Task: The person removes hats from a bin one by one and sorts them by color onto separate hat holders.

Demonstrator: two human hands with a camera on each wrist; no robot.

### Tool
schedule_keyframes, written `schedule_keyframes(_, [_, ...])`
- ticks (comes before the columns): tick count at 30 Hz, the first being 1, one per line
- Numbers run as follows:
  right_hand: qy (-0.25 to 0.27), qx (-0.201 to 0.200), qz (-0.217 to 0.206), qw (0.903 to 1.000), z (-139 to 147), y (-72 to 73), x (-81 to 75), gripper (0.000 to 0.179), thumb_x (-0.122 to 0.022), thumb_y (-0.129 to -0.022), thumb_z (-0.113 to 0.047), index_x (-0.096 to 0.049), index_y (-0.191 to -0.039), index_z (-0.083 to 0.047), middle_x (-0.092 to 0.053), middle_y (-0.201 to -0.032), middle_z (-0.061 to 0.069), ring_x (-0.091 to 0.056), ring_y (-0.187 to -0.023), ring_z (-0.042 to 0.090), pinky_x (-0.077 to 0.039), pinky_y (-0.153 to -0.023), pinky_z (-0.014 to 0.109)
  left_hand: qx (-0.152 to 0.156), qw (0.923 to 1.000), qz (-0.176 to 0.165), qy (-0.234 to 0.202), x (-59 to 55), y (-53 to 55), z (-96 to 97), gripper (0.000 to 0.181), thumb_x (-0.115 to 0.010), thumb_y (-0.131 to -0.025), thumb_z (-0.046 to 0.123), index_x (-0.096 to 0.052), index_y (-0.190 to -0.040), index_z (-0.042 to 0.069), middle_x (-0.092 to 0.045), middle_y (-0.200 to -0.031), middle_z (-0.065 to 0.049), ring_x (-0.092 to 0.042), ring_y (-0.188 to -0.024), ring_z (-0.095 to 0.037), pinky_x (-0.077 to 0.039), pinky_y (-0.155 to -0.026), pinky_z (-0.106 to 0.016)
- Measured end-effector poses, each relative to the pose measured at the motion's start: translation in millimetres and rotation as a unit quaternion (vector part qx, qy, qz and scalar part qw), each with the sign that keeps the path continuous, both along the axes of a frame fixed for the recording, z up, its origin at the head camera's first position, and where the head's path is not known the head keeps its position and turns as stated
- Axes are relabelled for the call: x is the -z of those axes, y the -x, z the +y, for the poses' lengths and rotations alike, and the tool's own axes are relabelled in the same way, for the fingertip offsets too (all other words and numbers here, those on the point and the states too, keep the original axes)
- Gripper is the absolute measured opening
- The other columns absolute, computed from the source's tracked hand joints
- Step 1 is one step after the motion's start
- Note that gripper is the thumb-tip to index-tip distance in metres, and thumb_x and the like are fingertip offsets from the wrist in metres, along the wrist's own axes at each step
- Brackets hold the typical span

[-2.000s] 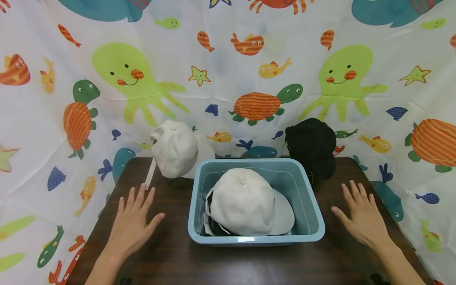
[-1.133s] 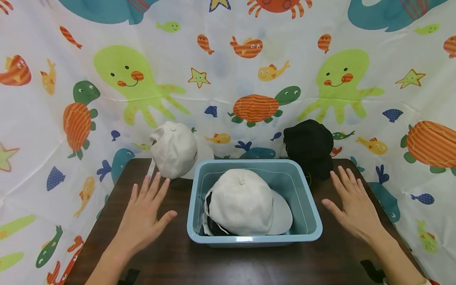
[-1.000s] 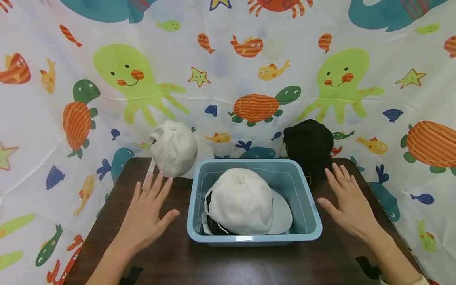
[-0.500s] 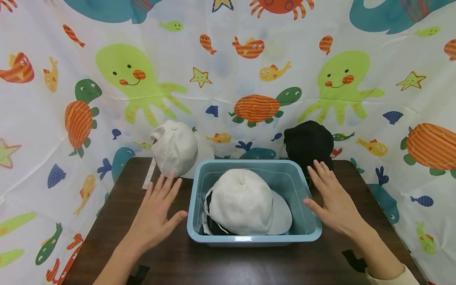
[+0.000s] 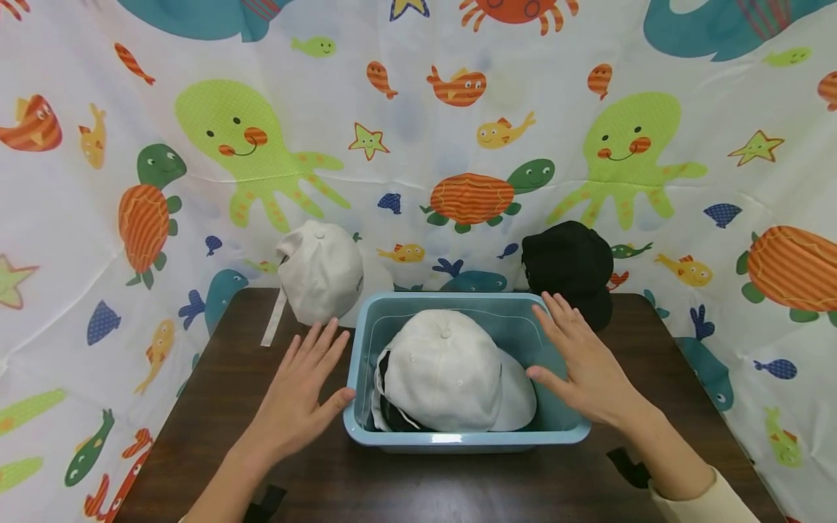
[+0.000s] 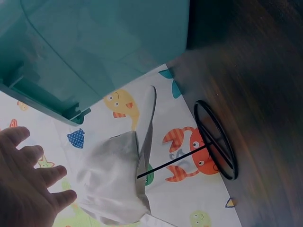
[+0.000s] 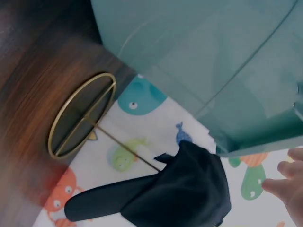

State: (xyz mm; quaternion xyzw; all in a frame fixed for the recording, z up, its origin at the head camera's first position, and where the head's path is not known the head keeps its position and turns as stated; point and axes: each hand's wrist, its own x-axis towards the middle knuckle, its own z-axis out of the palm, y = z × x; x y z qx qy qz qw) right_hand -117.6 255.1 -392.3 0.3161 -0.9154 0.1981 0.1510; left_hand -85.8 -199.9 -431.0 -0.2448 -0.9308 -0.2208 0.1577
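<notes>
A light blue plastic bin [image 5: 467, 439] stands mid-table with a white baseball cap [image 5: 445, 370] inside; more white and black fabric shows beneath that cap's back edge. My left hand [image 5: 301, 392], fingers straight and spread, is at the bin's left side, its thumb tip overlapping the rim. Across the bin's right rim reaches my right hand [image 5: 585, 367], also with spread fingers and holding nothing. Behind my left fingertips, another white cap [image 5: 320, 272] hangs on a black wire stand [image 6: 215, 139]. A black cap [image 5: 567, 261] sits on a gold wire stand [image 7: 80, 116] behind my right hand.
The dark wooden table [image 5: 451, 487] extends in front of the bin and to both sides. A white curtain [image 5: 405, 174] printed with sea animals hangs directly behind the caps. The left-hand cap's strap [image 5: 275, 319] dangles down toward the table.
Both hands have moved inward toward the bin, the left going right and the right going left until it overlaps the rim. The bin and the caps have stayed put.
</notes>
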Motion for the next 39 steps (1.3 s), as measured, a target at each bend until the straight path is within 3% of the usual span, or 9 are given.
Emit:
schedule_keyframes(9, [-0.004,-0.025,-0.013,0.9996,-15.1,3.5,-1.4,0.086,-0.060,-0.102,-0.056,-0.027,-0.167,-0.010,-0.021,-0.173,0.017,-0.015,-0.160,0.035,-0.001,-0.129,0.037,0.018,0.9997,-0.002,-0.018,6.1,-1.2,4.5,0.075,-0.062,-0.103,0.046,-0.035,-0.164,0.012,-0.028,-0.171,-0.010,-0.026,-0.156,-0.040,-0.009,-0.129,-0.047])
schedule_keyframes(16, [-0.013,-0.034,-0.036,0.9987,-25.8,4.4,-3.2,0.089,-0.059,-0.100,-0.061,-0.029,-0.166,-0.010,-0.025,-0.171,0.018,-0.021,-0.158,0.037,-0.019,-0.125,0.060,0.018,0.9989,-0.030,-0.033,8.2,-3.7,7.6,0.071,-0.064,-0.103,0.039,-0.037,-0.164,0.013,-0.031,-0.170,-0.008,-0.025,-0.158,-0.033,-0.028,-0.120,-0.062])
schedule_keyframes(19, [-0.017,-0.043,-0.035,0.9983,-29.9,6.3,-2.2,0.091,-0.057,-0.099,-0.066,-0.031,-0.165,-0.009,-0.025,-0.171,0.018,-0.023,-0.158,0.037,-0.024,-0.122,0.064,0.018,0.9982,-0.042,-0.040,10.1,-4.2,8.3,0.070,-0.063,-0.103,0.036,-0.037,-0.164,0.015,-0.031,-0.171,-0.006,-0.026,-0.158,-0.031,-0.031,-0.117,-0.064])
schedule_keyframes(28, [-0.035,-0.070,-0.041,0.9961,-39.9,9.8,-0.6,0.093,-0.059,-0.098,-0.066,-0.030,-0.165,-0.008,-0.026,-0.171,0.018,-0.028,-0.156,0.034,-0.026,-0.122,0.061,0.029,0.9963,-0.052,-0.063,16.8,-6.2,10.5,0.066,-0.063,-0.105,0.029,-0.038,-0.164,0.016,-0.033,-0.170,-0.004,-0.041,-0.150,-0.032,-0.042,-0.110,-0.063])
schedule_keyframes(39, [-0.033,-0.081,-0.063,0.9942,-48.7,10.2,0.9,0.097,-0.068,-0.092,-0.067,-0.039,-0.161,-0.006,-0.036,-0.167,0.016,-0.044,-0.147,0.037,-0.039,-0.113,0.065,0.026,0.9946,-0.060,-0.081,17.6,-9.9,14.8,0.065,-0.063,-0.105,0.029,-0.039,-0.164,0.017,-0.033,-0.170,-0.002,-0.043,-0.149,-0.031,-0.045,-0.108,-0.064])
